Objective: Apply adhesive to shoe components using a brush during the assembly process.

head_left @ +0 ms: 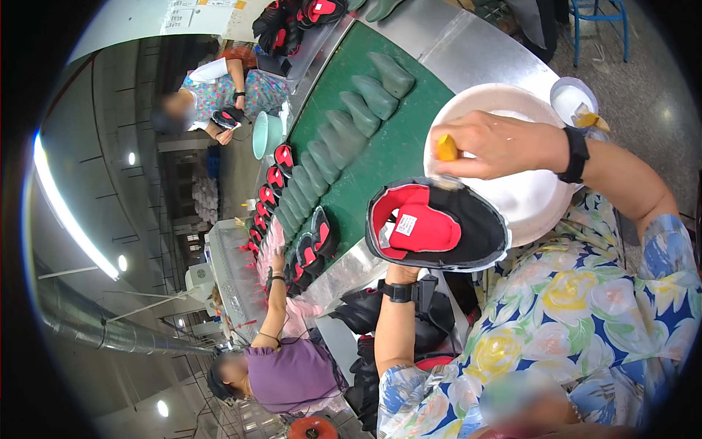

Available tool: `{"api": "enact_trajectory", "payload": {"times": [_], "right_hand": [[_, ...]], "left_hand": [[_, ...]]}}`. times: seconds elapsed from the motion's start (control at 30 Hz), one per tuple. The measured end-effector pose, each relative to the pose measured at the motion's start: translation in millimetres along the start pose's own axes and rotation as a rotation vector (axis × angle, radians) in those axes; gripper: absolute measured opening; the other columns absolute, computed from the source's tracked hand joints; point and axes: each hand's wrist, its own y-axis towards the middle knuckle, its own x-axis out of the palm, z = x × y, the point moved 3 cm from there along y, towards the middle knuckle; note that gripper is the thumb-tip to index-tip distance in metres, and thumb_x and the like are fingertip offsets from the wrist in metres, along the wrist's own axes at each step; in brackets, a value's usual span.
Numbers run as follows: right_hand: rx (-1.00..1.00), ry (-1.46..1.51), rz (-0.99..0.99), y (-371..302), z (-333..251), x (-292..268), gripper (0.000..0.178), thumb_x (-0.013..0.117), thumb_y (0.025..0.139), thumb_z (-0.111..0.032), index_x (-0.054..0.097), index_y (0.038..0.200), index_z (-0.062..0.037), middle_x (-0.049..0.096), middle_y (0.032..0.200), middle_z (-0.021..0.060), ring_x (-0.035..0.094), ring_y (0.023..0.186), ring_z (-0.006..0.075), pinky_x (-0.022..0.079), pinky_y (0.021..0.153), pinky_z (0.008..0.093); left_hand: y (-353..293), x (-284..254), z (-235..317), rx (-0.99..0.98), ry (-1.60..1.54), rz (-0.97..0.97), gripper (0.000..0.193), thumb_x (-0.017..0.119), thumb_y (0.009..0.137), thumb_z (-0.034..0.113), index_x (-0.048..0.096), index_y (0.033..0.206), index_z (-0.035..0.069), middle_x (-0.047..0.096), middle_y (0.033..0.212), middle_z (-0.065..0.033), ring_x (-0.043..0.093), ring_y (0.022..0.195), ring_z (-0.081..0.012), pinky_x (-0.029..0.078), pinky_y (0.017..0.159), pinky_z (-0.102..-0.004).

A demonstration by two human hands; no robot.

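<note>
A black shoe upper (479, 219) with a red lining and a white label lies tilted, its opening toward me. My left hand (401, 274) supports it from beneath, fingers mostly hidden behind the upper. In my right hand (493, 143) is a brush with a yellow handle (445, 148), fingers closed round it. Its pale bristle end (443, 181) is at the upper's far edge, seemingly touching it. A whitish line runs along the upper's rim. Directly behind my right hand sits a large white basin (468, 99) with white contents.
A green conveyor belt (409, 139) carries a row of grey-green shoe lasts (340, 139) and several black-and-red uppers (319, 230). More black uppers (362, 311) are piled by my left forearm. A small white pot (572, 99) stands beyond the basin. Two co-workers, one in purple (292, 373), work along the belt.
</note>
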Motion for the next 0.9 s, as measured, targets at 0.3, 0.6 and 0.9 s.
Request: {"api": "enact_trajectory", "payload": {"times": [0.3,0.6,0.9], "right_hand": [[-0.088,-0.092,-0.046,-9.8,-2.5,-3.5,0.02,0.065,0.091,-0.019,0.052,0.093,-0.0032,0.061,0.075,0.015,0.063,0.074,0.0361,0.049,0.066,0.0423],[0.123,-0.011,0.429,-31.9,11.1,0.6,0.016,0.069,0.088,-0.014,0.063,0.094,-0.0013,0.068,0.088,0.0125,0.066,0.082,0.0221,0.05,0.074,0.032],[0.416,-0.041,0.3,-55.4,4.4,3.6,0.008,0.064,0.088,-0.006,0.058,0.091,-0.0012,0.061,0.084,0.0084,0.061,0.077,0.0169,0.047,0.072,0.0281]], "left_hand": [[-5.7,6.8,0.7,-0.003,-0.02,-0.009,0.052,0.054,0.099,0.029,0.039,0.143,0.008,0.05,0.141,-0.0133,0.049,0.13,-0.0301,0.045,0.107,-0.0475],[-33.0,-31.4,31.5,0.012,-0.573,0.379,0.046,0.056,0.098,0.029,0.044,0.14,0.013,0.054,0.139,-0.0104,0.056,0.123,-0.0304,0.051,0.1,-0.0469],[-10.5,-225.1,-36.2,0.027,-0.553,0.837,0.022,0.058,0.093,0.015,0.063,0.113,0.006,0.069,0.109,-0.0077,0.067,0.098,-0.0233,0.057,0.082,-0.0394]]}}
